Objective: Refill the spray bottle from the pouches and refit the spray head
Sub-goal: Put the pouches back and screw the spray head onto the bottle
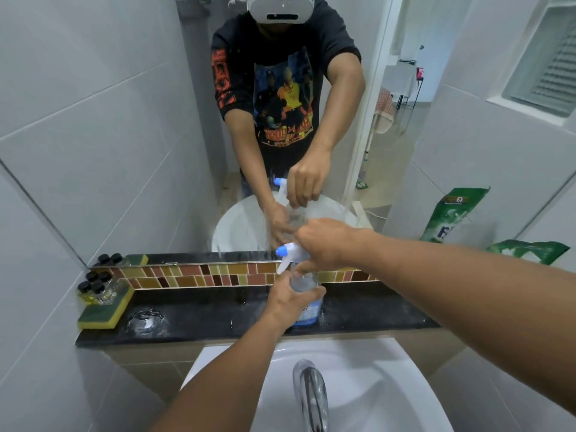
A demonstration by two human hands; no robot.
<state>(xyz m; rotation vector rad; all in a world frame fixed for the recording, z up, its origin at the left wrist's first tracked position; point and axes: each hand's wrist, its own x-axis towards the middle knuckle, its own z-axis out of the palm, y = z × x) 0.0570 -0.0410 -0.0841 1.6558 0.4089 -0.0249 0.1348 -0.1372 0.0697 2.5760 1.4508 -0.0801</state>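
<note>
A clear spray bottle (pixel 308 304) with blue liquid low in it stands on the black stone shelf (pixel 202 313) behind the sink. My left hand (pixel 291 299) wraps around its body. My right hand (pixel 324 244) grips the white spray head (pixel 288 254) with its blue nozzle, which sits on the bottle's neck. A green refill pouch (pixel 530 249) lies at the shelf's right end behind my right forearm; its mirror image stands above it. The neck joint is hidden by my fingers.
A mirror above the tile strip (pixel 193 275) reflects me and the bottle. A yellow-green sponge (pixel 104 310) carrying small black-capped jars (pixel 95 285) sits at the shelf's left end. A water patch lies beside it. The white sink (pixel 389 385) and chrome tap (pixel 311 397) are below.
</note>
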